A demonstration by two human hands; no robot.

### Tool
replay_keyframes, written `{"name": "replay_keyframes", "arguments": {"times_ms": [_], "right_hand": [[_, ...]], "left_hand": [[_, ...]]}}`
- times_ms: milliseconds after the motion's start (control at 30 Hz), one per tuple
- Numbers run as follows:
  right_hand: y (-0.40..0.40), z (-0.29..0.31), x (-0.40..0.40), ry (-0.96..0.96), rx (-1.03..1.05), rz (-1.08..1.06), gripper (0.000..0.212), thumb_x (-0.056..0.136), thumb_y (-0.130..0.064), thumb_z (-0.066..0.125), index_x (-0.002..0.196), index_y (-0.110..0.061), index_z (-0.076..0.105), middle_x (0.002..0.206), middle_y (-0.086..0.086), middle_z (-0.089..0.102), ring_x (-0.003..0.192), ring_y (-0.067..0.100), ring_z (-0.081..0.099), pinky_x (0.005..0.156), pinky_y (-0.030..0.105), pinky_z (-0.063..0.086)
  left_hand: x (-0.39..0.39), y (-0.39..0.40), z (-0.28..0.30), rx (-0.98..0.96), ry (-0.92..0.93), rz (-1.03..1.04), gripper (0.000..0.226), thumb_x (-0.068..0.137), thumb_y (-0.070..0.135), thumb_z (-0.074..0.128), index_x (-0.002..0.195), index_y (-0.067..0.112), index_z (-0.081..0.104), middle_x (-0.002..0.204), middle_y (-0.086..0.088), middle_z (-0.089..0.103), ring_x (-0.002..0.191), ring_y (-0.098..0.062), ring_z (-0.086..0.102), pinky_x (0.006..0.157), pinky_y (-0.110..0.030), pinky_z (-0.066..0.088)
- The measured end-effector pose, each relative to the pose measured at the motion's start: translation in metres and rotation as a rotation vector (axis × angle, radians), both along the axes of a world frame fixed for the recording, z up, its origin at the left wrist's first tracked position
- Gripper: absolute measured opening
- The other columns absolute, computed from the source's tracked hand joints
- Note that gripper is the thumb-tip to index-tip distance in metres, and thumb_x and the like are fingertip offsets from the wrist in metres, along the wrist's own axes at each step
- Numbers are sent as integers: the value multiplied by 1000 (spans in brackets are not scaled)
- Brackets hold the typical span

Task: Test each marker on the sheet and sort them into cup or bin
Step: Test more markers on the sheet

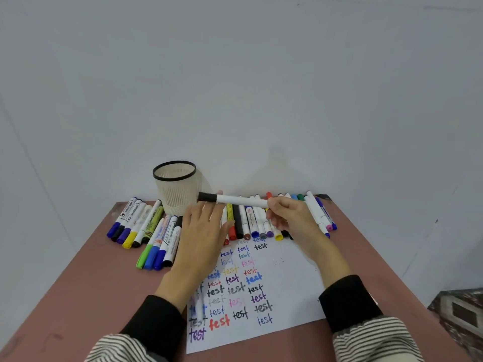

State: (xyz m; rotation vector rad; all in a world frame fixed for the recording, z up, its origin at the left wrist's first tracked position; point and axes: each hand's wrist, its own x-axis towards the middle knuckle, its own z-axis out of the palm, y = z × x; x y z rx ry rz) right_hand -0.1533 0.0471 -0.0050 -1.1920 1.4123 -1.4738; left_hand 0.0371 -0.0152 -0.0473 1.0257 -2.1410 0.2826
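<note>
My right hand (290, 218) grips a white marker with a black cap (232, 199), held level above the row of markers, cap pointing left toward the cup. My left hand (203, 231) hovers with straight fingers just below the capped end, fingertips near the cap, holding nothing. The white sheet (287, 270) lies on the table under both forearms, covered with several coloured "test" words. A cream mesh cup with a black rim (175, 189) stands at the back of the table. No bin is in view.
Several thick markers (146, 231) lie in a fan left of the cup. A row of thin markers (261, 223) lies along the sheet's far edge, reaching to the right (321, 212). The reddish table (91, 283) meets a grey wall behind.
</note>
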Motion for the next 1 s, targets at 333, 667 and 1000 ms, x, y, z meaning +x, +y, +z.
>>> {"name": "replay_keyframes", "arguments": {"times_ms": [333, 667, 1000], "right_hand": [[0, -4, -2, -12, 7, 12, 33, 99, -28, 51, 83, -5, 69, 59, -1, 52, 53, 9, 42, 52, 21, 33], [-4, -9, -7, -36, 14, 22, 47, 99, -34, 51, 79, 6, 65, 58, 12, 43, 48, 15, 33, 51, 28, 27], [-9, -3, 11, -1035, -195, -52, 34, 103, -18, 40, 73, -10, 51, 45, -4, 32, 38, 8, 32, 45, 20, 34]], "left_hand": [[1, 5, 6, -125, 181, 79, 31, 90, 31, 61, 113, 16, 47, 108, -9, 43, 93, -23, 38, 77, -38, 43], [2, 6, 8, -191, 148, 107, 22, 97, 35, 49, 113, 20, 54, 115, -8, 43, 101, -29, 37, 84, -41, 29], [-18, 36, 8, 331, -169, -110, 21, 103, 41, 29, 95, 24, 38, 72, 10, 43, 59, -7, 38, 52, -21, 29]]}}
